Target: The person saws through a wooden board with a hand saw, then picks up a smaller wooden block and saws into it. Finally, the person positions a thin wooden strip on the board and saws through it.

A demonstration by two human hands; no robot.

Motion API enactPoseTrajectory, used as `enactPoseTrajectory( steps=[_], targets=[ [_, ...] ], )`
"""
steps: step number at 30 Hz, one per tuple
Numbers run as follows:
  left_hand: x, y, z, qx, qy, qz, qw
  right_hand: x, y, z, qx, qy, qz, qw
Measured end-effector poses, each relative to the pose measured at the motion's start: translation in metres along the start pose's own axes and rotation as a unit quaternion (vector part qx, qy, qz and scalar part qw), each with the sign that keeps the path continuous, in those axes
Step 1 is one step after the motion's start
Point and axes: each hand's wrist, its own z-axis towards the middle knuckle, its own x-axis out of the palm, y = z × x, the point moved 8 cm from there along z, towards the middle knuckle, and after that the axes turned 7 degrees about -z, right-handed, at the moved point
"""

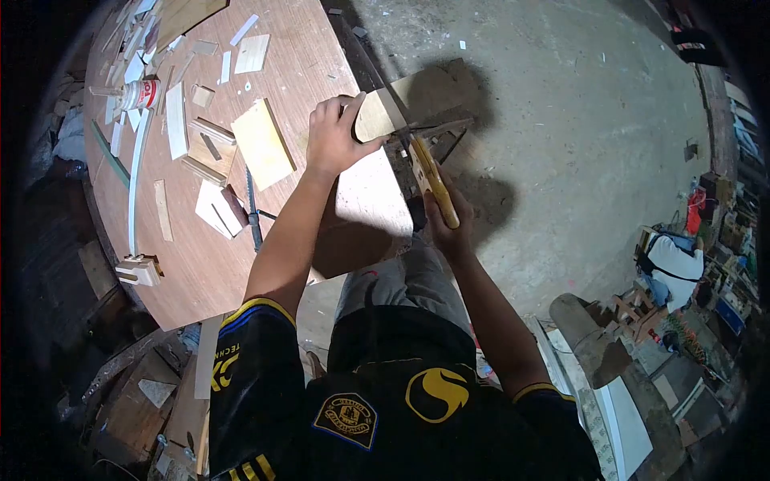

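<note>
At the right edge of the wooden table, a light wooden board (374, 117) juts out past the tabletop. My left hand (335, 138) presses on the board, with its fingers around the board's left side and its thumb along the near edge. My right hand (451, 218) is wrapped round the yellowish wooden handle of a saw (434, 183). The saw is beside the board's right end, just off the table. Its blade is hard to make out against the dark parts behind it.
The wooden table (204, 276) carries a pale wood block (263, 144), a grooved wooden piece (210, 151), a white can (143, 94) and several offcuts. A person in a white top (674, 260) is at the far right, near stools and clutter.
</note>
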Motion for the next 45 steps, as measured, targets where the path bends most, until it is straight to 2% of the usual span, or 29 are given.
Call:
enactPoseTrajectory(
  steps=[4,6,10,12,13,14,15,16,17,19,20,22,23,25,28,30,32,35,38,39,45],
  targets=[
    [0.001,0.003,0.0,-0.004,0.005,0.001,1.0,-0.007,0.014,-0.004,0.013,-0.028,0.016,0.999],
    [0.003,0.003,-0.001,-0.003,0.003,0.005,1.0,-0.025,0.046,-0.006,-0.109,-0.108,0.0,0.988],
    [0.002,0.002,0.0,-0.012,0.025,-0.006,1.0,-0.072,0.092,-0.002,-0.161,-0.142,-0.017,0.977],
    [-0.002,-0.001,0.004,0.015,0.021,-0.013,1.0,-0.102,0.099,-0.002,-0.12,-0.197,-0.008,0.973],
    [0.0,0.005,0.004,-0.007,0.044,-0.025,0.999,-0.112,0.098,-0.007,-0.123,-0.2,-0.008,0.972],
    [0.0,0.006,0.005,-0.004,0.044,-0.025,0.999,-0.121,0.086,-0.012,-0.077,-0.198,0.011,0.977],
    [0.002,0.013,0.007,-0.048,0.072,-0.026,0.996,-0.125,0.079,-0.015,-0.032,-0.196,0.031,0.98],
    [0.004,0.019,0.009,-0.092,0.101,-0.028,0.99,-0.127,0.08,-0.019,-0.033,-0.199,0.031,0.979],
    [0.002,0.018,0.013,-0.088,0.1,-0.028,0.991,-0.13,0.079,-0.022,-0.013,-0.208,0.01,0.978],
    [0.007,0.021,0.019,-0.135,0.19,0.012,0.972,-0.131,0.081,-0.027,0.002,-0.218,-0.011,0.976],
    [0.006,0.018,0.023,-0.133,0.187,0.012,0.973,-0.13,0.078,-0.031,0.023,-0.222,0.017,0.975],
    [0.018,0.021,0.02,-0.192,0.222,-0.07,0.953,-0.126,0.072,-0.039,0.041,-0.227,0.044,0.972],
    [0.013,0.012,0.019,-0.155,0.173,-0.045,0.972,-0.123,0.066,-0.043,0.051,-0.226,0.035,0.972],
    [0.01,0.008,0.018,-0.16,0.165,-0.04,0.973,-0.119,0.066,-0.048,0.094,-0.206,0.015,0.974],
    [-0.002,0.001,0.016,-0.179,0.149,-0.011,0.973,-0.109,0.064,-0.051,0.078,-0.212,0.05,0.973],
    [0.006,0.017,0.004,-0.279,0.253,0.011,0.926,-0.107,0.06,-0.052,0.108,-0.181,0.048,0.976],
    [0.008,0.017,-0.001,-0.259,0.245,0.006,0.934,-0.104,0.064,-0.05,0.04,-0.187,-0.003,0.982],
    [-0.015,-0.01,0.005,-0.194,0.142,-0.074,0.968,-0.101,0.07,-0.049,0.035,-0.173,-0.008,0.984],
    [-0.018,-0.017,0.003,-0.162,0.111,-0.107,0.975,-0.098,0.079,-0.051,0.051,-0.138,-0.021,0.989],
    [-0.027,-0.026,0.004,-0.137,0.07,-0.123,0.98,-0.098,0.081,-0.052,0.048,-0.137,-0.021,0.989],
    [-0.031,-0.038,-0.005,-0.057,0.049,-0.026,0.997,-0.084,0.083,-0.061,0.083,-0.076,-0.021,0.993]
  ],
)
